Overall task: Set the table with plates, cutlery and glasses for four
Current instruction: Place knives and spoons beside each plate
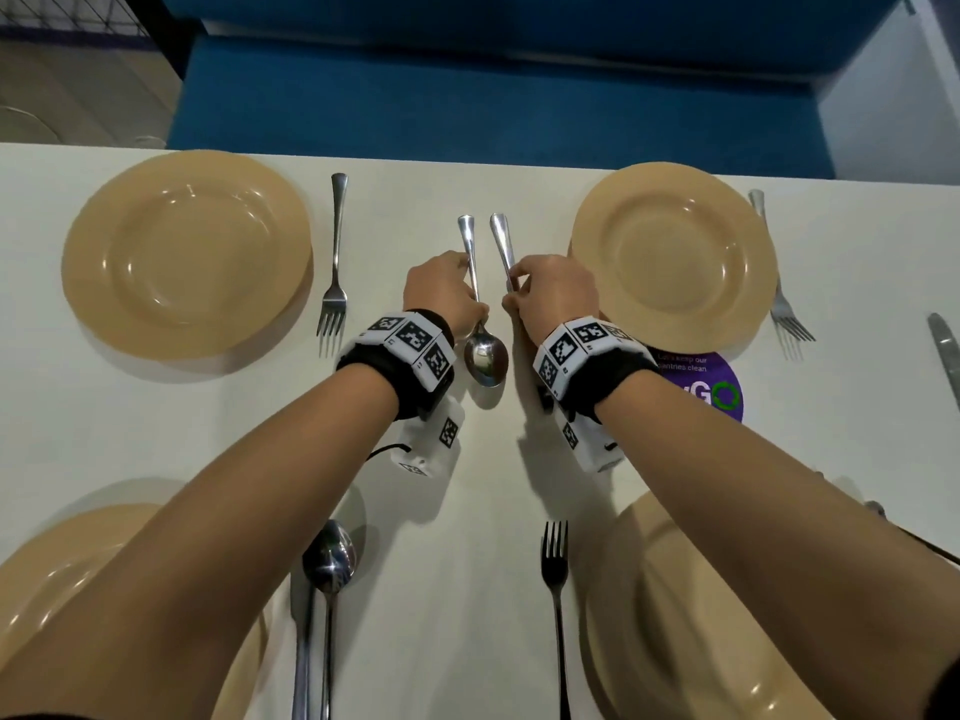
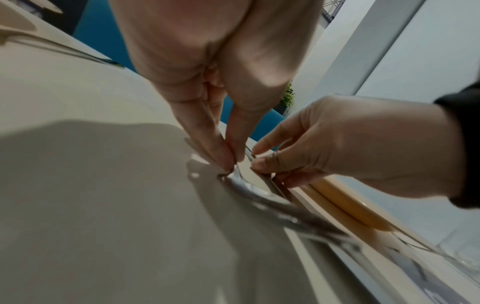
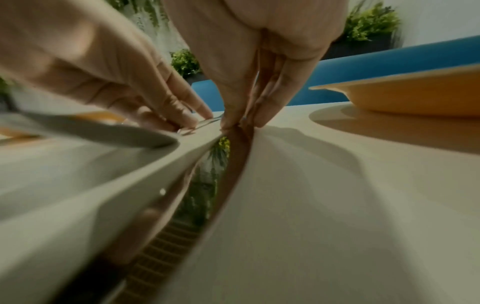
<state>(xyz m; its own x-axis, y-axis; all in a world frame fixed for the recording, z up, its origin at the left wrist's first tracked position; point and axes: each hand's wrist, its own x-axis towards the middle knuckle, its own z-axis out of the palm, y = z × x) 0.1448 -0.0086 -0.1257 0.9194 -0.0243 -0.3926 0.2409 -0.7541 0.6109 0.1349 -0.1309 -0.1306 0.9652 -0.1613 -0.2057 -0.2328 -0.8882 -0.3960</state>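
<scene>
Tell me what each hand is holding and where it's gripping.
Left hand pinches a spoon by its handle; right hand pinches a knife at mid-handle.

Glossy tan plates (image 1: 187, 254), mirror-polished metal spoon (image 1: 485, 356), smooth matt white table (image 1: 467, 485).

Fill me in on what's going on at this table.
A person is laying cutlery between the two far plates. The left hand pinches a spoon by its handle, bowl on the white table. The right hand pinches a knife beside it, next to the far right plate. The far left plate has a fork beside it. Two near plates also have cutlery. No glasses are set at the places yet.
</scene>
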